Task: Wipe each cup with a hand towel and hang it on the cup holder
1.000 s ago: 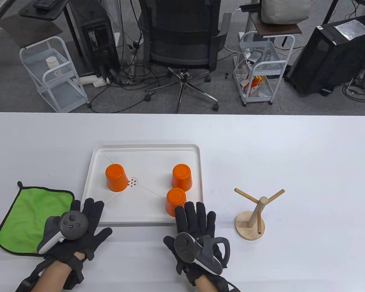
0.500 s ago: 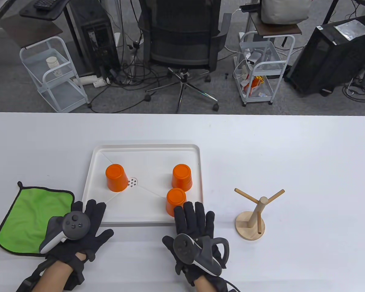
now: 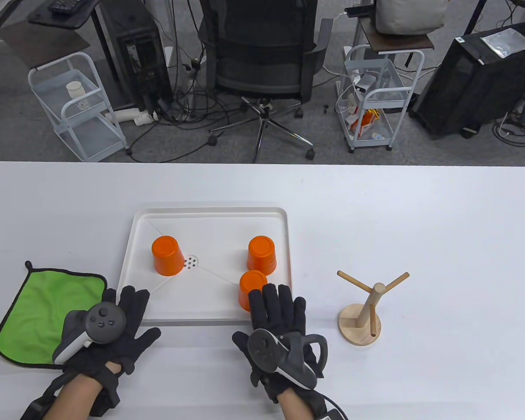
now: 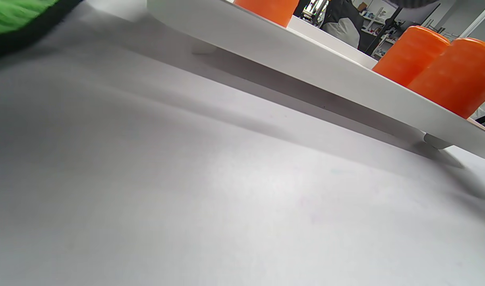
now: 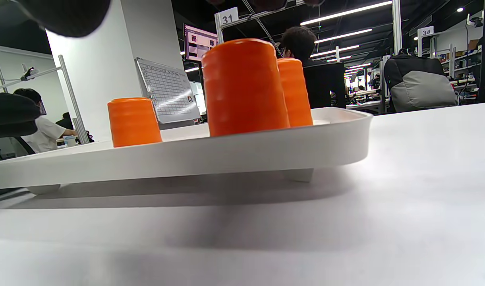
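Three orange cups stand upside down in the white tray (image 3: 210, 213): one at the left (image 3: 166, 255), one at the right (image 3: 261, 255) and one at the front right (image 3: 250, 286). A green hand towel (image 3: 39, 310) lies flat at the table's left. The wooden cup holder (image 3: 362, 311) stands to the right with bare pegs. My left hand (image 3: 129, 313) lies flat and open beside the towel, fingertips at the tray's front edge. My right hand (image 3: 276, 304) is open, fingers spread over the tray's front rim just behind the front right cup (image 5: 242, 87), holding nothing.
White table surface stretches beyond the tray and to the right of the cup holder. Past the far table edge stand an office chair (image 3: 262, 57), two white carts and computer towers on the floor.
My right hand has slid slightly forward, its fingertips now reaching alongside the front right cup. My left hand has barely shifted.
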Demonstrator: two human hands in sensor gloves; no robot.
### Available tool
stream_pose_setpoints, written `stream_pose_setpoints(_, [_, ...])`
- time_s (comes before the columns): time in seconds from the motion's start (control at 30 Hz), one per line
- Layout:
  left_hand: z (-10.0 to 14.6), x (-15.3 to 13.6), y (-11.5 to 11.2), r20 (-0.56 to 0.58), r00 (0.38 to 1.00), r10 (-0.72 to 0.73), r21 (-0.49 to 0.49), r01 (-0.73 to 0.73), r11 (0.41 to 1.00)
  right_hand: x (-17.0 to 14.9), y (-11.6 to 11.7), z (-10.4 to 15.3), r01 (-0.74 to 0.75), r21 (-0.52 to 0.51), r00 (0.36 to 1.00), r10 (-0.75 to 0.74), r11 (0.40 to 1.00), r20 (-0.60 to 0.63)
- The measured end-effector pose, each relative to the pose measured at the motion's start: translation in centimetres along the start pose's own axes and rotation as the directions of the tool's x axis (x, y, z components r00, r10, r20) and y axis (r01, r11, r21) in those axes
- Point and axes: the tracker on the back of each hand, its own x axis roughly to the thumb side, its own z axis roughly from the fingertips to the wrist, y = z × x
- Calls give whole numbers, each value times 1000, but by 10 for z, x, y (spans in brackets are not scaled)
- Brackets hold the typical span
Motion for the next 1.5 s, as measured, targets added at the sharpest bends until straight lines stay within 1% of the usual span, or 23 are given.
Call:
stream_pose_setpoints(0.3, [1,-3,3,-3,1000,23,-1,-23,1000,7,-2,-31,-56,39,998,56,998,-2])
stream_pose_setpoints(0.43, [1,-5,5,-4,999,39,-4,-39,999,12,-3,-46,-96,97,995,99,991,-22])
stream_pose_setpoints(0.6, [1,-6,6,-3,999,45,-5,-45,999,16,-4,-62,-141,129,988,147,982,-37])
stream_pose_setpoints(0.77, [1,-6,6,-3,999,45,-5,-45,999,17,-3,-74,-160,163,984,171,974,-52])
stream_pose_setpoints(1.0, [2,-5,6,-2,998,55,-9,-55,998,22,3,-84,-175,189,980,189,966,-55])
stream_pose_setpoints(1.13, [2,-7,7,-1,997,75,-16,-75,997,24,8,-86,-185,190,978,199,964,-55])
stream_pose_setpoints(1.2, [3,-8,8,-1,997,78,-17,-78,997,25,9,-86,-201,174,976,213,964,-54])
stream_pose_setpoints(1.37, [3,-8,9,1,997,82,-15,-82,997,26,5,-84,-186,129,980,193,974,-47])
stream_pose_setpoints(1.5, [3,-9,10,3,997,83,-13,-83,996,25,-3,-78,-151,62,987,154,987,-37])
